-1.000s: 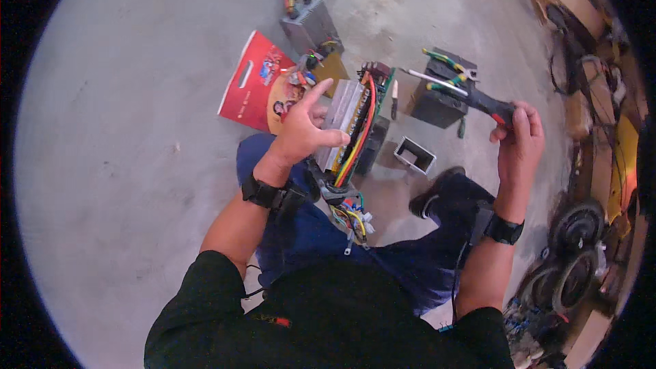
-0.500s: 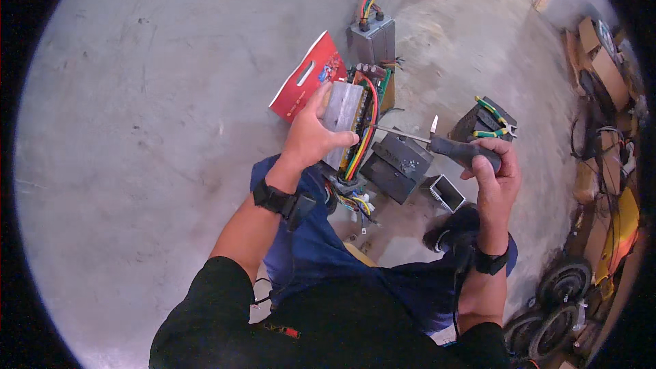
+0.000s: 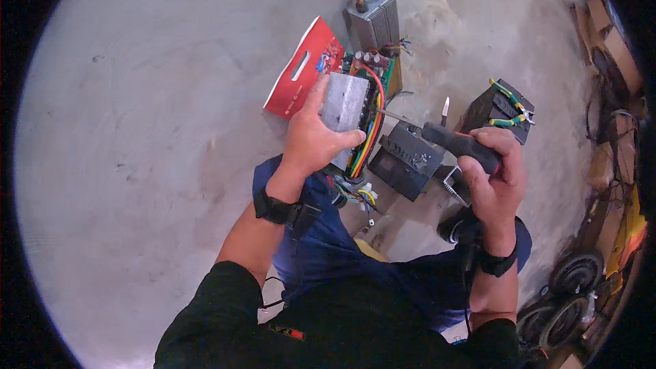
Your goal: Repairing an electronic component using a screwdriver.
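My left hand point(image 3: 309, 138) is closed around a flat grey aluminium heat sink point(image 3: 346, 99), thumb along its near right edge. A green circuit board point(image 3: 387, 72) with capacitors is joined to it, and thick red, yellow and green wires point(image 3: 374, 133) run down its right side. In my right hand point(image 3: 499, 178) is a screwdriver point(image 3: 444, 137) with a thick dark handle. Its thin shaft points left, the tip at the wires and the board's edge; exact contact is too small to tell. Loose connector leads point(image 3: 362, 196) hang below the board.
Behind the board stand a red carton point(image 3: 290, 85) and a finned metal box point(image 3: 378, 24) with wires. To the right are a black box point(image 3: 410, 160) holding small screws, a knife point(image 3: 445, 109), green-yellow pliers point(image 3: 509, 106) on another dark box, and a hollow finned housing point(image 3: 454, 184). Wheels point(image 3: 576, 272) lie far right.
The whole view has shifted, with the doorway sliding mostly out at the top. Both hands keep their grips, and the screwdriver stays pointed at the wired side of the board.
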The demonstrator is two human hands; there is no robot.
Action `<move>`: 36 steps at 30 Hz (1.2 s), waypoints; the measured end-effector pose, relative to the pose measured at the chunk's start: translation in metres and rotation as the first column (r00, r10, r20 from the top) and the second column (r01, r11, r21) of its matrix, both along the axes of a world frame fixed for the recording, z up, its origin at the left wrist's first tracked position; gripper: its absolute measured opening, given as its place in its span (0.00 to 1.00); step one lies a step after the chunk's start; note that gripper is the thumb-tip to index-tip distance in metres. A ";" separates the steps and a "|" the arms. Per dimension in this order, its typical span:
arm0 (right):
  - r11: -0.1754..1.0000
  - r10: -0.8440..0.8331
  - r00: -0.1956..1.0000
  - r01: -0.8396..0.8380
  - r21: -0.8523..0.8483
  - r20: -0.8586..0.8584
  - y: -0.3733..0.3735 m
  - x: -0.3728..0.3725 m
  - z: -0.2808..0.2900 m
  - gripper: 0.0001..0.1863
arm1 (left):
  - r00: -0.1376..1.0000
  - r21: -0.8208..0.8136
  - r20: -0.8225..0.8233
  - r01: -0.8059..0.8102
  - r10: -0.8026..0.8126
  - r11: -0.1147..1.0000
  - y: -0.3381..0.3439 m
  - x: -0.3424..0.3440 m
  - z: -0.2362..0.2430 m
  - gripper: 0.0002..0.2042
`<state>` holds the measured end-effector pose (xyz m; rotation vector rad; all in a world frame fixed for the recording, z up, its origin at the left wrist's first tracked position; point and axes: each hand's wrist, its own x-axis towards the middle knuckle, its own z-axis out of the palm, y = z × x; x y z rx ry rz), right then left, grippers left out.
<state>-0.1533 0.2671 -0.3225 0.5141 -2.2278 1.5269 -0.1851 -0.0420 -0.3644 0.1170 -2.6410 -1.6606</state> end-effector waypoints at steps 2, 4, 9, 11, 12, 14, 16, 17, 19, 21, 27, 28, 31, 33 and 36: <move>1.000 -0.001 0.999 0.002 0.025 -0.052 -0.002 0.002 -0.002 0.20 | 1.000 0.000 -0.020 -0.009 0.009 1.000 0.002 0.001 -0.003 0.54; 0.994 -0.024 0.994 0.035 0.101 -0.106 -0.002 0.003 0.002 0.22 | 0.997 0.024 -0.068 -0.030 0.031 0.999 0.006 -0.001 0.000 0.53; 0.999 -0.022 0.997 0.026 0.043 -0.079 -0.001 0.000 0.003 0.23 | 1.000 0.118 -0.018 -0.017 0.020 0.993 0.012 -0.004 0.006 0.53; 0.998 -0.016 0.997 0.021 0.056 -0.082 0.000 -0.003 0.003 0.23 | 1.000 0.095 -0.023 -0.019 0.021 0.995 0.012 -0.006 0.004 0.53; 0.998 -0.025 0.997 0.029 0.053 -0.076 0.000 -0.004 0.003 0.23 | 0.999 0.014 -0.044 -0.008 0.008 1.000 0.011 -0.006 0.000 0.54; 0.998 -0.031 0.997 0.035 0.050 -0.070 0.001 -0.005 0.004 0.23 | 0.998 -0.068 -0.063 0.001 -0.005 0.998 0.012 -0.008 -0.004 0.55; 0.995 -0.046 0.996 0.053 0.085 -0.074 0.002 -0.006 0.004 0.22 | 0.994 -0.090 -0.102 0.016 -0.026 0.996 0.013 -0.009 -0.006 0.55; 0.995 -0.046 0.996 0.053 0.085 -0.073 0.003 -0.005 0.003 0.22 | 0.995 -0.090 -0.101 0.016 -0.026 0.996 0.014 -0.009 -0.006 0.55; 0.994 -0.058 0.995 0.065 0.090 -0.077 0.004 -0.005 0.002 0.22 | 0.994 -0.128 -0.107 0.012 -0.026 0.992 0.014 -0.008 -0.005 0.55; 0.995 -0.054 0.997 0.059 0.082 -0.064 0.004 -0.004 0.003 0.22 | 0.993 -0.144 -0.114 0.008 -0.025 0.990 0.015 -0.008 -0.003 0.56; 0.999 -0.040 0.998 0.042 0.033 -0.055 0.002 -0.005 0.000 0.21 | 0.998 -0.089 -0.067 -0.018 0.012 0.996 0.019 -0.006 0.002 0.54; 0.999 -0.033 0.998 0.035 0.036 -0.062 0.002 -0.005 0.000 0.21 | 0.997 -0.093 -0.070 -0.019 0.013 0.996 0.019 -0.006 0.003 0.54; 0.997 -0.048 0.997 0.051 0.055 -0.057 0.003 -0.004 0.000 0.21 | 0.999 -0.080 -0.051 -0.022 0.018 0.997 0.020 -0.005 0.005 0.54; 0.998 -0.045 0.998 0.048 0.051 -0.051 0.002 -0.003 0.001 0.21 | 0.998 -0.084 -0.053 -0.023 0.018 0.996 0.019 -0.005 0.006 0.54; 0.998 -0.042 0.998 0.045 0.051 -0.055 0.002 -0.003 0.000 0.22 | 0.998 -0.089 -0.060 -0.025 0.020 0.996 0.019 -0.004 0.007 0.54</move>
